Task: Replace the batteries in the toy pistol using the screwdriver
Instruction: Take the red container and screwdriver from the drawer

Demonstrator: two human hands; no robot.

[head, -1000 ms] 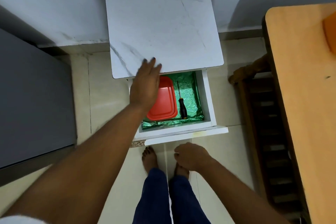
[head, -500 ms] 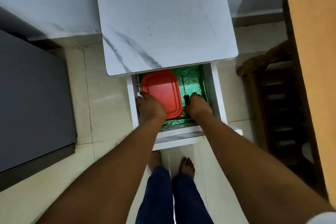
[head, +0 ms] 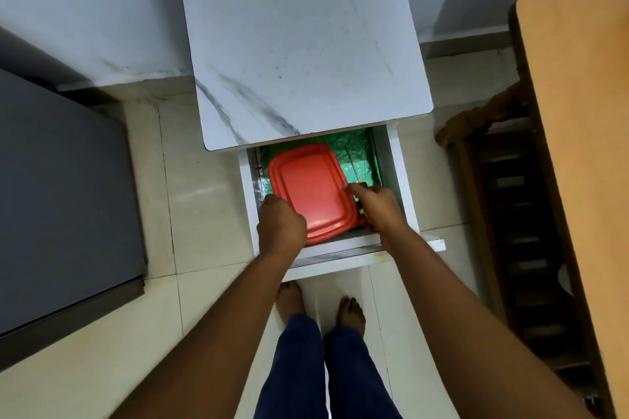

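Observation:
A red lidded plastic box (head: pixel 311 189) lies in the open white drawer (head: pixel 403 180), which is lined with green foil. My left hand (head: pixel 280 226) grips the box at its near left corner. My right hand (head: pixel 376 204) is closed around the screwdriver, whose thin shaft (head: pixel 352 165) and orange handle tip stick out beyond the fingers, and it also touches the box's right edge. The box sits slightly tilted in the drawer. No toy pistol or batteries are visible.
The drawer belongs to a small white marble-patterned side table (head: pixel 299 37) against the wall. A dark grey cabinet (head: pixel 61 201) stands to the left. A wooden table (head: pixel 585 133) with a chair beneath it is on the right. My bare feet stand on the tiled floor.
Both hands went into the drawer. The left hand left the tabletop and took the red box; the right hand closed on the screwdriver. The box has shifted and tilted.

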